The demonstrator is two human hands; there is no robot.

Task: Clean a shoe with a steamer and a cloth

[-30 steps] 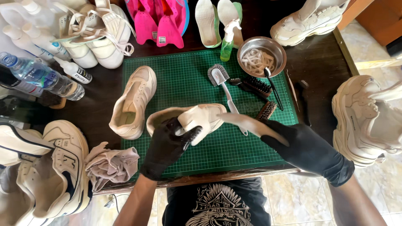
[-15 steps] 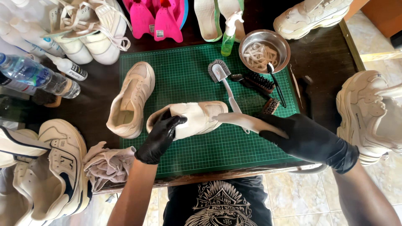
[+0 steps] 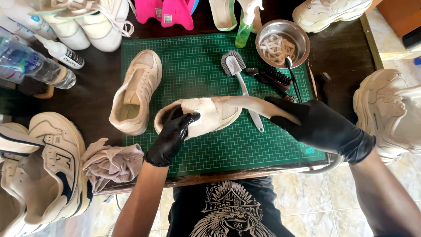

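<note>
At the centre of the green cutting mat [image 3: 197, 66] lies a cream sneaker [image 3: 206, 115], its long axis running from about nine o'clock to three o'clock, heel opening toward nine and toe toward three. The left hand [image 3: 172, 138], in a black glove, curls over the heel end with its fingers [image 3: 186, 119] bent down onto the collar and tongue, gripping the shoe there. The right hand [image 3: 318, 125], also gloved in black, closes around one end of a long beige insole [image 3: 258, 105], a narrow strip that lies along the same nine-to-three line and reaches into or over the toe of the sneaker; which of the two is hard to tell from this angle. A white-handled brush [image 3: 240, 77] lies partly under the shoe, its head pointing to about eleven o'clock. At ten o'clock from the held shoe rests a second cream sneaker [image 3: 136, 92], its long axis roughly twelve to six. At one o'clock stands a steel bowl [image 3: 283, 41] holding coiled laces, with a dark bristle brush [image 3: 269, 77] just below it and a green spray bottle [image 3: 243, 30] beside it. A crumpled grey cloth [image 3: 112, 160] sits at eight o'clock, off the mat's edge.
</note>
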